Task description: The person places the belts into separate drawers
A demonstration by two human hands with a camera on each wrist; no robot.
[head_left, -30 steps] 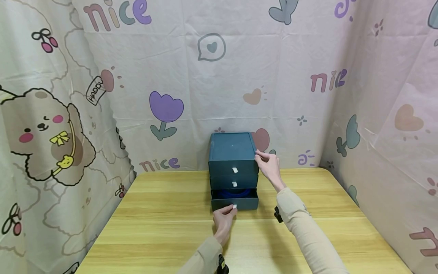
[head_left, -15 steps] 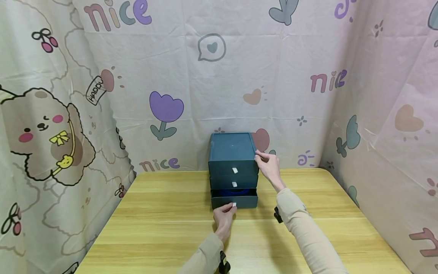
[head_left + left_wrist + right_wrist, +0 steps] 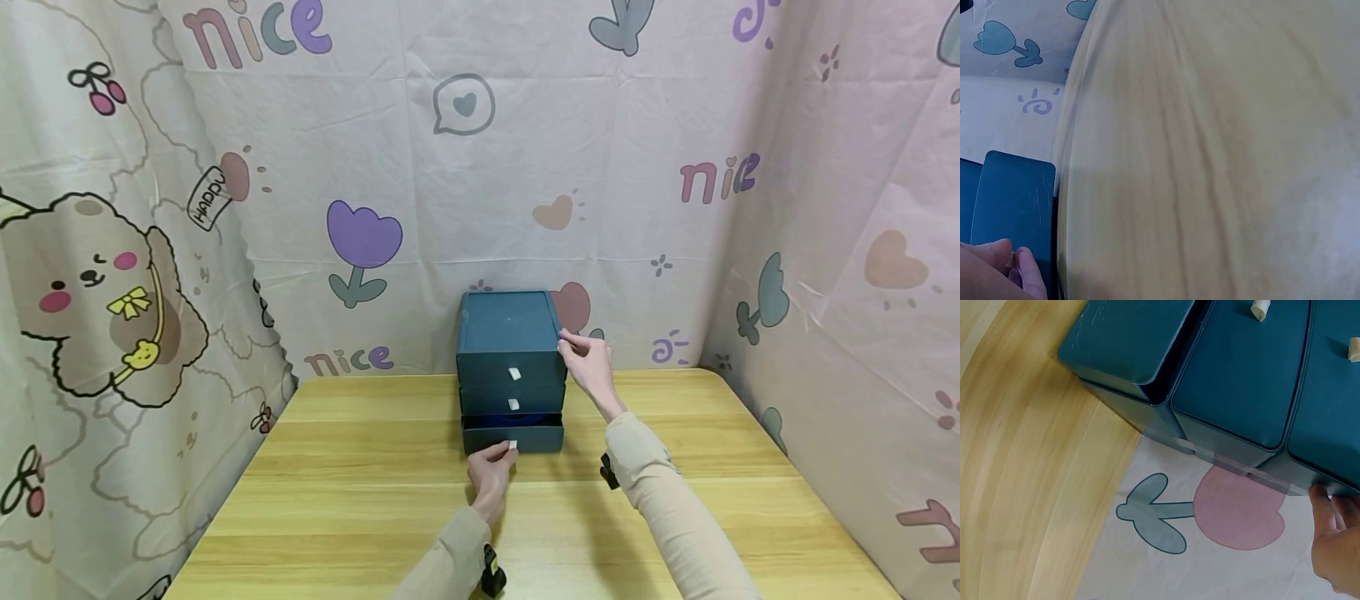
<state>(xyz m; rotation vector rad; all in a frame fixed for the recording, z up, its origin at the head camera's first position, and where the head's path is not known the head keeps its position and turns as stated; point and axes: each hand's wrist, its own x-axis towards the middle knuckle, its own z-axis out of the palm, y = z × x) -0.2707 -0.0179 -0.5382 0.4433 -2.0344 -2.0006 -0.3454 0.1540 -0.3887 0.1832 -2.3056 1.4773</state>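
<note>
A dark teal box with three stacked drawers (image 3: 510, 321) stands at the back of the table. Its bottom drawer (image 3: 536, 440) is pulled part way out, with something blue (image 3: 517, 419) in it, mostly hidden. My left hand (image 3: 490, 479) pinches the small white pull tab (image 3: 513, 445) of that drawer between thumb and fingers, seen also in the left wrist view. My right hand (image 3: 591, 367) rests its fingertips on the box's right side near the top front corner. In the right wrist view, its fingers (image 3: 1322, 509) press on that side wall.
Both upper drawers sit closed, each with a white tab (image 3: 514, 373) on its front. The wooden table (image 3: 360, 467) ends just behind the box at a patterned cloth backdrop (image 3: 465, 208). More printed cloth hangs to the left and right.
The bottom drawer has slid a little way back into the box, my left hand moving with its tab. Less of the blue thing shows. My right hand has stayed in place.
</note>
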